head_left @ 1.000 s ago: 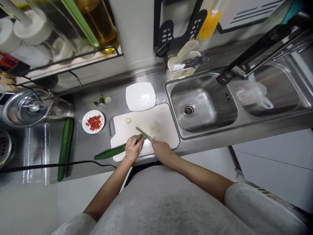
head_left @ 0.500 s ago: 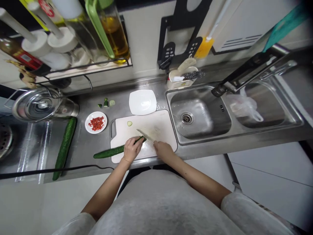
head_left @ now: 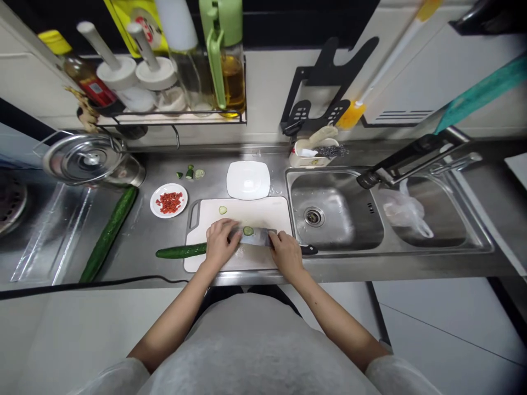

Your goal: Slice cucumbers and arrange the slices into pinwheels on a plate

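Note:
A kitchen knife (head_left: 260, 237) lies with its broad blade turned flat over the white cutting board (head_left: 255, 262), and my right hand (head_left: 287, 253) is closed on it where blade meets the black handle. One cucumber slice (head_left: 248, 231) rests on the blade face. My left hand (head_left: 220, 242) is wrapped over the right end of a long cucumber (head_left: 181, 252), its fingertips close to the blade's left end; whether they touch it I cannot tell. The cucumber's far end sticks out past the board's left edge. A small cut end piece (head_left: 223, 210) sits higher on the board.
A white square plate (head_left: 248, 180) stands behind the board, and a small plate (head_left: 155, 207) of chopped red pieces is to its left. A second cucumber (head_left: 109, 236) lies farther left near a steel pot (head_left: 88, 162). The sink (head_left: 337, 203) adjoins the board's right side.
The knife has gone from an angled cutting position to lying flat, with a slice now showing on its blade. My left hand stays on the cucumber. The camera view has shifted and levelled.

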`<state>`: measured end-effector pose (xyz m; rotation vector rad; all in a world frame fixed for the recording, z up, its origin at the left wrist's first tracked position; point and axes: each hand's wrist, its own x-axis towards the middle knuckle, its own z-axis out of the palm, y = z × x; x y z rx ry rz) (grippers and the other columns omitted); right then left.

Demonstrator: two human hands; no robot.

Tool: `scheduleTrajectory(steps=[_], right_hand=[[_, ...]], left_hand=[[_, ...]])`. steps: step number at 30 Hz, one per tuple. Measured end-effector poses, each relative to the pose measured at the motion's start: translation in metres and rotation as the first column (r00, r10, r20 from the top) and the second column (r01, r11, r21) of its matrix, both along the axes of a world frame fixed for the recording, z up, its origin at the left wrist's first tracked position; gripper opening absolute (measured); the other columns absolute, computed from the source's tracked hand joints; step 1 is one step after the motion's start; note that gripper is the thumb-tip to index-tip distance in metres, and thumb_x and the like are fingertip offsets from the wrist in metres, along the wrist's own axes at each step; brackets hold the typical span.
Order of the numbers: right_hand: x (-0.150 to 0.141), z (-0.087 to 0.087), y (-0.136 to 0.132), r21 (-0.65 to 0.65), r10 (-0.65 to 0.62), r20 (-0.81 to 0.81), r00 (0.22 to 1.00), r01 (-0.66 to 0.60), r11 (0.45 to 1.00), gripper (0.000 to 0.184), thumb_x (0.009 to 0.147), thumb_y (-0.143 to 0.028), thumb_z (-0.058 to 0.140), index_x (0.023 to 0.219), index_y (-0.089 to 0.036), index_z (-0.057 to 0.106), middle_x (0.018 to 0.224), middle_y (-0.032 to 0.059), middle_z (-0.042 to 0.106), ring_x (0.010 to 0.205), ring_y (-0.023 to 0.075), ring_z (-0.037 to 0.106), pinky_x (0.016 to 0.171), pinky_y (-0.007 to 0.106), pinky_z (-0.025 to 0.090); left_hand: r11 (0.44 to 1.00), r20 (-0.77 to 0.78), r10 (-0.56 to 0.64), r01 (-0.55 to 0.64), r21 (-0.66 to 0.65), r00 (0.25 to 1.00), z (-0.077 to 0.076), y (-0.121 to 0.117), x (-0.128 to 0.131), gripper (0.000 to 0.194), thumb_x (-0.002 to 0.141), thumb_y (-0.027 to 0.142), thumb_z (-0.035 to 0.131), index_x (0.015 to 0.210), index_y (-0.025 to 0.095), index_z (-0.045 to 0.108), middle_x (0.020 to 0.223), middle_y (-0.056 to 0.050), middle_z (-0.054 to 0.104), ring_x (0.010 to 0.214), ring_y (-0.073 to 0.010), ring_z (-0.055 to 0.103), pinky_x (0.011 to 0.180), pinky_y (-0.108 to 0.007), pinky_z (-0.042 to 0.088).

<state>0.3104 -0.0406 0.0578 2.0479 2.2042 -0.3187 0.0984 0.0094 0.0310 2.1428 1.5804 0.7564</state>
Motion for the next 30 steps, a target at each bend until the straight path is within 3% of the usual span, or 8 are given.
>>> scheduleTrajectory(steps=[4,7,14,18,23,26,30], right_hand=[[0.001,-0.006,-0.005,0.193,0.054,-0.027,0.998,-0.047,0.980,0.030,0.088,-0.017,0.049,0.117,-0.017,0.059,0.086,0.0070,0.057,0.079,0.0183,0.049,0.069,0.029,0.031],[0.003,-0.008,-0.008,0.258,0.079,-0.026,0.997,-0.070,0.964,0.030,0.085,-0.015,0.052,0.114,-0.017,0.060,0.084,0.0056,0.056,0.076,0.0172,0.047,0.069,0.029,0.030],[0.005,-0.007,-0.016,0.203,0.083,-0.020,0.996,-0.078,0.976,0.033,0.082,-0.016,0.056,0.115,-0.018,0.059,0.086,0.0047,0.056,0.078,0.0176,0.050,0.071,0.029,0.031],[0.010,-0.010,-0.021,0.172,0.073,-0.030,0.997,-0.067,0.983,0.032,0.083,-0.016,0.055,0.115,-0.017,0.060,0.086,0.0053,0.057,0.078,0.0177,0.052,0.070,0.028,0.032],[0.021,-0.013,-0.027,0.171,0.023,-0.055,0.998,-0.013,0.985,0.030,0.085,-0.017,0.051,0.113,-0.017,0.062,0.086,0.0053,0.059,0.074,0.0172,0.052,0.069,0.028,0.033],[0.024,-0.013,-0.031,0.167,0.006,-0.073,0.997,0.006,0.986,0.030,0.084,-0.016,0.050,0.112,-0.018,0.062,0.085,0.0049,0.059,0.075,0.0171,0.052,0.069,0.027,0.034],[0.026,-0.013,-0.033,0.167,-0.016,-0.105,0.994,0.034,0.985,0.031,0.083,-0.015,0.051,0.112,-0.017,0.062,0.085,0.0049,0.060,0.076,0.0170,0.054,0.070,0.026,0.035]], left_hand=[[0.978,-0.119,-0.060,0.035,-0.207,0.991,0.022,0.010,0.008,0.033,0.081,0.052,0.059,0.104,0.031,0.069,0.108,-0.004,0.064,0.106,-0.0257,0.054,0.100,-0.048,0.031],[0.942,-0.102,-0.096,0.057,-0.329,0.990,0.030,0.015,0.011,0.029,0.081,0.052,0.059,0.097,0.032,0.070,0.105,-0.002,0.066,0.103,-0.0233,0.057,0.102,-0.047,0.029],[0.926,0.076,-0.084,0.106,-0.363,0.994,0.020,0.013,0.018,0.014,0.077,0.032,0.065,0.088,0.025,0.069,0.095,-0.001,0.068,0.095,-0.0191,0.059,0.090,-0.034,0.041],[0.912,0.180,0.070,0.010,-0.410,0.981,0.007,0.019,0.016,0.012,0.078,0.028,0.062,0.087,0.023,0.069,0.081,0.001,0.068,0.076,-0.0139,0.060,0.074,-0.026,0.044],[0.831,0.139,0.392,-0.286,-0.476,0.909,-0.015,0.046,-0.006,0.017,0.077,0.021,0.059,0.091,0.022,0.069,0.074,0.001,0.066,0.068,-0.0125,0.058,0.065,-0.023,0.042],[0.794,0.098,0.471,-0.373,-0.480,0.877,-0.025,0.063,-0.015,0.020,0.075,0.020,0.060,0.093,0.023,0.067,0.070,0.002,0.064,0.067,-0.0127,0.057,0.066,-0.023,0.042],[0.782,0.074,0.489,-0.400,-0.479,0.869,-0.031,0.077,-0.014,0.022,0.075,0.017,0.060,0.096,0.024,0.063,0.071,0.003,0.064,0.069,-0.0128,0.058,0.068,-0.023,0.041]])
